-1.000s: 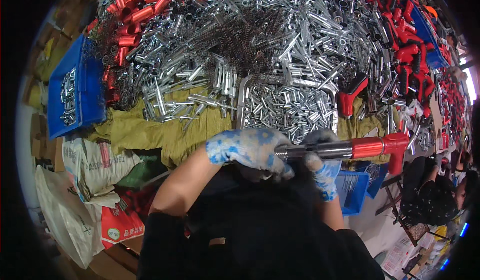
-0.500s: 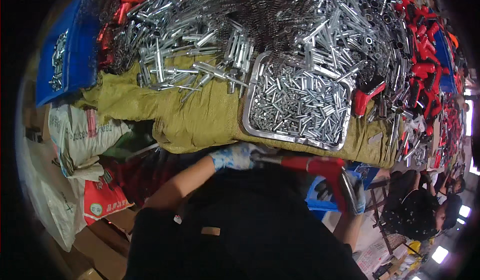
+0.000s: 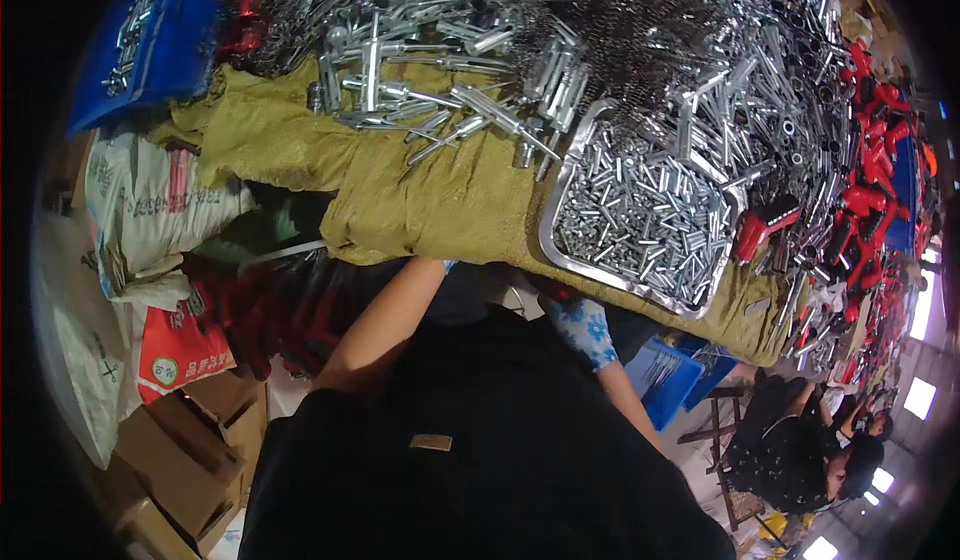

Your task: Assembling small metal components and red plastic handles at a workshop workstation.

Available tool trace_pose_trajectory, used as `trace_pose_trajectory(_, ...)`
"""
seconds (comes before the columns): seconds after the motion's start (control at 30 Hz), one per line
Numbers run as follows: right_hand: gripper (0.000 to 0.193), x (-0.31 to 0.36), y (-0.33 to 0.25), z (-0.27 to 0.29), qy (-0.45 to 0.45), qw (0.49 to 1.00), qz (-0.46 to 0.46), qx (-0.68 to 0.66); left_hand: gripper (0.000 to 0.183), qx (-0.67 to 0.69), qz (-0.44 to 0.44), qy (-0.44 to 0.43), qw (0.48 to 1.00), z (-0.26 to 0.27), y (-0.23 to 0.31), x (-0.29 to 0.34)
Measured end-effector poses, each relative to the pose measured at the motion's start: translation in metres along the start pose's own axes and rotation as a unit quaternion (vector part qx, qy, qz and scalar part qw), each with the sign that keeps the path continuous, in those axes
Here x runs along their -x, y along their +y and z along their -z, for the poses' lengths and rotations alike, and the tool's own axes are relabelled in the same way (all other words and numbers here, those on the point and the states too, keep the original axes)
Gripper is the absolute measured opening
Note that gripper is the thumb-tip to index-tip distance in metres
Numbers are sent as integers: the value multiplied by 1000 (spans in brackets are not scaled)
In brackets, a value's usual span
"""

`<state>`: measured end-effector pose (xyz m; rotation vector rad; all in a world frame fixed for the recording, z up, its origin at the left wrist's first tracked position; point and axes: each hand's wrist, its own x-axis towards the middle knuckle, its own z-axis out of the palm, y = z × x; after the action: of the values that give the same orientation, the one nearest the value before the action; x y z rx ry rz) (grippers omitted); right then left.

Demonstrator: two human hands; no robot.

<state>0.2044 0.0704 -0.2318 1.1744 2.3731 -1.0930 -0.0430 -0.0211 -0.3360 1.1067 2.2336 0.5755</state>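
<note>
My left hand (image 3: 448,266) reaches under the front edge of the yellow woven sacking (image 3: 430,205); only a sliver of its blue-and-white glove shows. To its right, my right hand (image 3: 582,332), in a blue-flowered white glove, is also down below that edge, its fingers hidden. A small bit of a red thing (image 3: 556,288) shows beside the right glove, and a curved shiny metal piece (image 3: 519,302) lies between the hands. What either hand holds is hidden. Just above the right hand, a metal tray (image 3: 622,287) full of short steel pins rests on the sacking.
Steel rods and tubes (image 3: 485,110) and dark springs (image 3: 620,30) heap up behind. Red tool bodies (image 3: 868,210) lie far right. Blue bins stand at left (image 3: 175,50) and lower right (image 3: 668,385). Sacks (image 3: 160,210) and cartons (image 3: 190,450) are left; another person (image 3: 780,440) sits right.
Both hands have gone from in front of my body to under the sacking's edge. The red pistol-shaped tool with a metal lever, then between them, is mostly out of sight. The view has shifted.
</note>
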Motion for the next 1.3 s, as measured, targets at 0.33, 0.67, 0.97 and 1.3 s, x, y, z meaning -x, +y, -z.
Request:
trace_pose_trajectory(0.33,29,-25,1,-38,22,980,159,121,46,45,15,47,998,-7,3,-3)
trace_pose_trajectory(0.67,40,-83,21,-117,145,893,353,238,49,46,5,31,998,-12,6,3)
trace_pose_trajectory(0.97,37,-49,56,-32,26,982,187,31,64,-52,-215,-324,920,-35,92,70)
trace_pose_trajectory(1.3,50,-58,24,-90,-15,970,237,57,61,-114,-138,-427,886,-51,89,51)
